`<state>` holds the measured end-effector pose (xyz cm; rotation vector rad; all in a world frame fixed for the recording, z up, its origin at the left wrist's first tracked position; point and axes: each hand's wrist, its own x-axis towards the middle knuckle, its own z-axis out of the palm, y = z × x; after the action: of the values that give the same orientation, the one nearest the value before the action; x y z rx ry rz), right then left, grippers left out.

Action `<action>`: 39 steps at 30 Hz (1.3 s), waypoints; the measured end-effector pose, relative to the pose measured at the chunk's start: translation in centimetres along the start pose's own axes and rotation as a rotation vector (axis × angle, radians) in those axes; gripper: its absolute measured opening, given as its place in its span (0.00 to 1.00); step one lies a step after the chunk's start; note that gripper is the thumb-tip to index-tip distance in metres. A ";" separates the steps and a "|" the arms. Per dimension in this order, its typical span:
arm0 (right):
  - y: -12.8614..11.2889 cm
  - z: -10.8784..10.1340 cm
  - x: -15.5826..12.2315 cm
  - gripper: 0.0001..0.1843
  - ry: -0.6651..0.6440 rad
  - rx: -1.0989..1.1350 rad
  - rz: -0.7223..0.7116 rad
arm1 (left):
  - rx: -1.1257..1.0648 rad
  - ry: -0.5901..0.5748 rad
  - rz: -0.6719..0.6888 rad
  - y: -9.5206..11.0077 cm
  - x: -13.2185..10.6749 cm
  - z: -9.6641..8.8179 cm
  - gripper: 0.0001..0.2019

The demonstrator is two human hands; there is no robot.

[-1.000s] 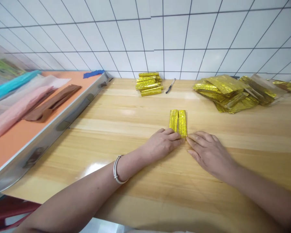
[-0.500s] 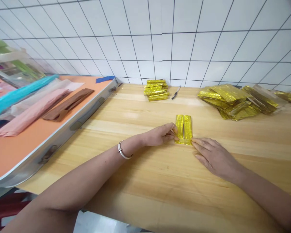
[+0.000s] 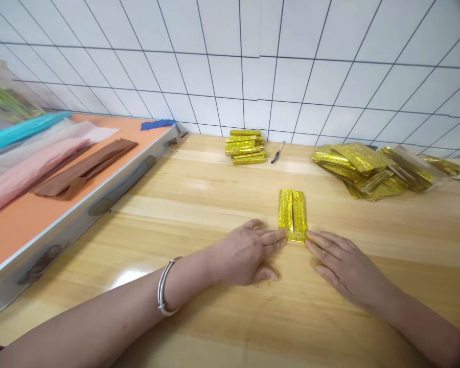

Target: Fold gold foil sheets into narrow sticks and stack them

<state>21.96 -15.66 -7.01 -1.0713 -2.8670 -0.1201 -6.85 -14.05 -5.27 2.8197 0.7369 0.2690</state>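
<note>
Gold foil piece point(image 3: 299, 212) flat on table point(image 3: 214, 209), just beyond fingertips of left hand point(image 3: 239, 255) and right hand point(image 3: 341, 266)

Found the gold foil piece lying with its near end between both hands, most of its length reaching away towards the wall point(image 3: 299, 76). Noted two long panels with a narrow dark gap between, joined by a crosswise band at the near end.

Found left hand palm down, stretched out and unclenched, touching the near left corner with its fingertips; thumb spread apart on the table. Found right hand likewise loose and flat, with fingertips against the near right corner. Observed no grip around the piece by either hand. Recorded a bracelet point(image 3: 161, 294) on the left wrist.

Noted near the wall, beyond the piece, a stack of gold strips point(image 3: 246, 147), with a pen point(image 3: 278, 153) just beside; further right, a loose pile of gold sheets point(image 3: 362, 166). Noted at far left an orange board point(image 3: 7, 245) bearing turquoise, white, pink and brown lengths, plus a blue scrap point(image 3: 157, 124) near its far corner
</note>
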 end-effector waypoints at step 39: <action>1.5 -0.2 -0.1 0.18 0.037 0.023 -0.005 | 0.226 -0.044 -0.274 3.7 3.3 0.6 0.11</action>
<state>23.00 -14.60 -6.78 -1.0473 -2.8316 -0.1058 -2.15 -15.64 -4.55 2.8692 1.1967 0.0811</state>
